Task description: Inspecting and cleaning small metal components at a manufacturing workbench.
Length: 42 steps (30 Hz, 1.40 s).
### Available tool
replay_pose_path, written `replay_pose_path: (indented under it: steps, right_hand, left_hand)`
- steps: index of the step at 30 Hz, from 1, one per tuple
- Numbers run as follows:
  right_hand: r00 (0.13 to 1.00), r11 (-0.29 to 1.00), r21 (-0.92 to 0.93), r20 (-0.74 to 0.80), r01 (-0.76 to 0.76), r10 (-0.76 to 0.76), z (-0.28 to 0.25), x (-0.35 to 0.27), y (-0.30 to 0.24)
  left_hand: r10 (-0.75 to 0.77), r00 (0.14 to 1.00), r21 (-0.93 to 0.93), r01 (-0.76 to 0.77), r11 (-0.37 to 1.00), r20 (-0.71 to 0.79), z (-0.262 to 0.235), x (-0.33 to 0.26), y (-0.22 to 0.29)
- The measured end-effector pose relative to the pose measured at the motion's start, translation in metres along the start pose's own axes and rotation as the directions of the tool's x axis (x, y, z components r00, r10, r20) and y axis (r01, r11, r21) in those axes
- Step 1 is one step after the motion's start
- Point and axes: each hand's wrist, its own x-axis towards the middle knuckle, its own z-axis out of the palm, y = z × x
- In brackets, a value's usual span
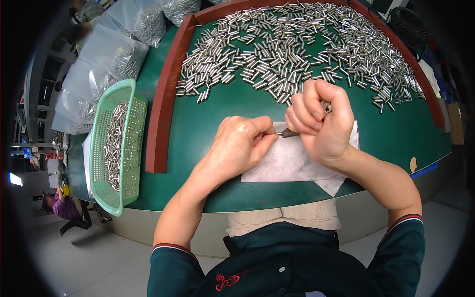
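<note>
Above a stained white cloth (277, 166) on the green table, my left hand (237, 143) pinches a small silver metal pin (278, 134) between thumb and fingertips. My right hand (324, 121) is closed in a fist around a hand tool with a dark tapered tip (289, 133); the fingers hide most of it, so its exact kind does not show. The tool's tip meets or nearly meets the end of the pin. Beyond my hands, a wide spread of similar short metal pins (269, 62) covers the far part of the table.
A red-brown raised border (163, 114) frames the work area. To its left stands a green plastic basket (131, 168) holding many pins. Clear plastic bags (86, 62) of metal parts lie farther left. A dark fan (408, 27) stands at the far right. Another person (67, 207) sits in the left background.
</note>
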Motion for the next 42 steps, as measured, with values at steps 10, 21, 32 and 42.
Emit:
replay_pose_path:
  steps: [10, 21, 32, 42]
  right_hand:
    - [0.998, 0.994, -0.113, 0.058, 0.003, 0.004, 0.000, 0.000, 0.005]
    - [0.999, 0.990, -0.138, 0.043, -0.002, 0.008, 0.000, 0.000, 0.004]
    - [0.999, 0.998, -0.066, 0.044, -0.013, 0.016, 0.002, 0.002, 0.005]
    - [0.999, 0.998, -0.069, 0.038, -0.010, 0.013, 0.004, 0.001, 0.004]
  left_hand:
    - [-0.026, 0.999, -0.038, 0.027, 0.999, 0.020, 0.000, 0.001, 0.001]
    - [-0.151, 0.988, -0.227, 0.152, 0.962, 0.020, -0.005, 0.001, 0.003]
    - [-0.227, 0.931, -0.958, 0.276, -0.078, 0.286, -0.022, 0.006, -0.021]
    - [-0.462, 0.747, -0.476, 0.221, 0.851, -0.478, -0.058, 0.005, -0.055]
